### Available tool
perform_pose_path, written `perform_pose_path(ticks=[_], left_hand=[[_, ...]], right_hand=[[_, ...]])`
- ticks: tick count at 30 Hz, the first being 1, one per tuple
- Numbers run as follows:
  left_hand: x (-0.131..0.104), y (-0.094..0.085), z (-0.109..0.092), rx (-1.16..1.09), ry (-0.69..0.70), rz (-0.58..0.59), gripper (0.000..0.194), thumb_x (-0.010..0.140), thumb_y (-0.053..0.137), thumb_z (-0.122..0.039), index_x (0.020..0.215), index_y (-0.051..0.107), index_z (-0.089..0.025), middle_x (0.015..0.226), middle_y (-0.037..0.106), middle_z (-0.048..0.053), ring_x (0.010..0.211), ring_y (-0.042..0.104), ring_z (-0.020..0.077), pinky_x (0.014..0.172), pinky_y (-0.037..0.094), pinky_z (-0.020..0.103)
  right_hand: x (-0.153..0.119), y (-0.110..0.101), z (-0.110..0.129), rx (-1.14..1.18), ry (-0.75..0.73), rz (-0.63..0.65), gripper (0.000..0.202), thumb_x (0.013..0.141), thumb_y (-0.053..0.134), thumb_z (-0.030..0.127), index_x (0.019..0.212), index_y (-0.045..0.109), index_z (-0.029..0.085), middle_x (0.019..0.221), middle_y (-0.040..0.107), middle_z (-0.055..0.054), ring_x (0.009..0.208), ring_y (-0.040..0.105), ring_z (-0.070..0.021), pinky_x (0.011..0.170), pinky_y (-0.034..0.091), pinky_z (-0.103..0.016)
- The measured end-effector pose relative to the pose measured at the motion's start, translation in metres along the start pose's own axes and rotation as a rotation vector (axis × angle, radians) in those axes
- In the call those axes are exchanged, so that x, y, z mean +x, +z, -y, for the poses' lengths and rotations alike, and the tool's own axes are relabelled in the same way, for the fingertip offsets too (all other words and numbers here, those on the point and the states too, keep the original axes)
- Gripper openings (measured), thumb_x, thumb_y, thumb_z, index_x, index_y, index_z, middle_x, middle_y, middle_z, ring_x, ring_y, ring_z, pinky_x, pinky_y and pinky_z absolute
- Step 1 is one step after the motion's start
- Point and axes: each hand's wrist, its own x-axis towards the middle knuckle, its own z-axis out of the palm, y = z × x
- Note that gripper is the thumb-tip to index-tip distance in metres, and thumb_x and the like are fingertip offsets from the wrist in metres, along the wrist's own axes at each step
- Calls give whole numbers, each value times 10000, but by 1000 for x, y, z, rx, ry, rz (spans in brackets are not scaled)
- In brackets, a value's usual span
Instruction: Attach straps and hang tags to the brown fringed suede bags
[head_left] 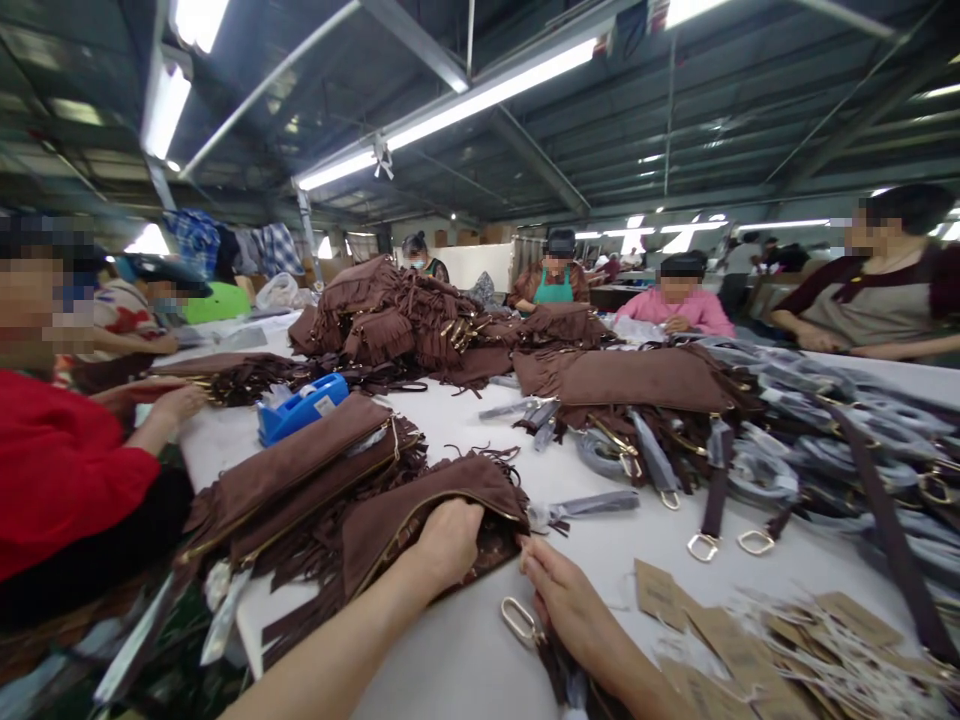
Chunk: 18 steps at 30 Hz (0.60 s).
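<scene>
A brown fringed bag (442,490) lies on the white table with its zipped top open. My left hand (450,540) is at the opening, fingers curled and closed over the bag's edge; the fingertips are partly hidden. At the bag's right corner, my right hand (555,585) pinches the edge with thumb and finger. Just below the right hand hang a brown strap and a gold ring (519,620). More brown bags (300,460) lie stacked left of the open one.
A blue tape dispenser (304,405) stands behind the stacked bags. Cardboard tags (720,640) lie at the front right, and wrapped straps (847,440) cover the right side. A heap of bags (397,320) rises behind. A person in red (67,450) sits close on the left; others surround the table.
</scene>
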Motion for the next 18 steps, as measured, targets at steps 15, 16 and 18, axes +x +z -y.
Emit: perform_pose_path(ticks=[15,16,18], left_hand=[[42,-11,-1,-23,1,26,433,655,563,6,1070,630,-98,1127,622,195,1081,574,347,948,467,471],[40,-12,1,-68,28,34,417,651,554,12,1040,639,-113,1077,649,158,1042,592,314,931,479,428],[34,-13,7,-170,82,40,386,653,556,-2,1003,650,-134,1027,673,102,994,607,267,899,492,360]], right_hand=[[-1,1,0,-190,-90,-58,257,904,279,401,810,455,239,838,622,-63,891,596,-233,853,458,-353],[-1,2,0,-193,-90,-60,248,904,282,391,809,454,240,835,623,-60,879,595,-230,852,455,-353],[-3,3,0,-203,-103,-52,229,906,286,361,787,441,242,834,625,-56,865,592,-223,837,453,-347]])
